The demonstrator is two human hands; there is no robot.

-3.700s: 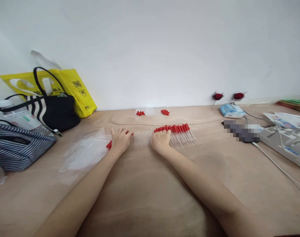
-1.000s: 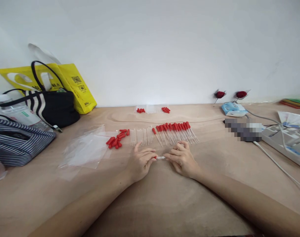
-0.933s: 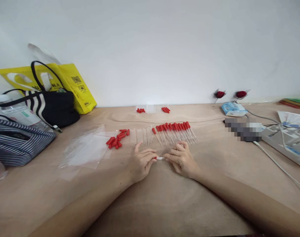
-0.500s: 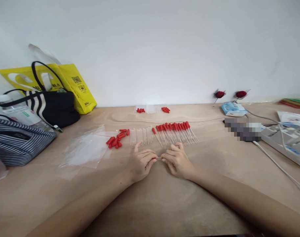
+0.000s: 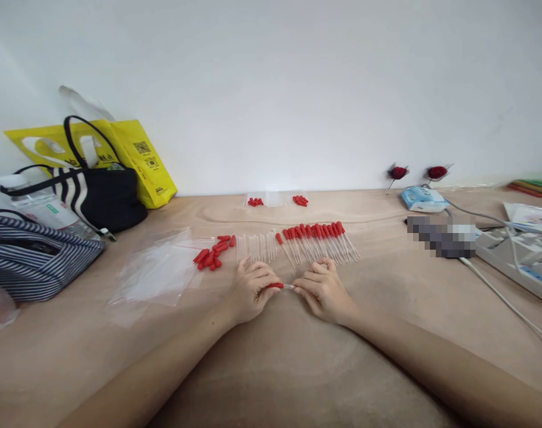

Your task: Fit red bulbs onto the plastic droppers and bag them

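Between the fingers of my left hand [image 5: 254,291] is a red rubber bulb [image 5: 275,285], its end showing. My right hand [image 5: 323,290] pinches a clear dropper tube [image 5: 289,286] that meets the bulb's open end; most of the tube is hidden by the fingers. Beyond my left hand lie bare clear tubes [image 5: 256,246] in a row. Past my right hand several droppers with red bulbs [image 5: 318,230] lie side by side. Loose red bulbs [image 5: 210,258] form a small heap to the left of the bare tubes.
Clear plastic bags [image 5: 152,270] lie left of the heap. At the back wall sits a bag with red bulbs [image 5: 300,201]. Handbags [image 5: 112,199] and a yellow bag [image 5: 152,166] stand at left. A tissue pack [image 5: 425,199], a power strip [image 5: 516,255] and cables are at right.
My left fingers have shifted back along the red bulb, so more of it shows. The tube and right hand stay almost in place. The view has moved slightly.
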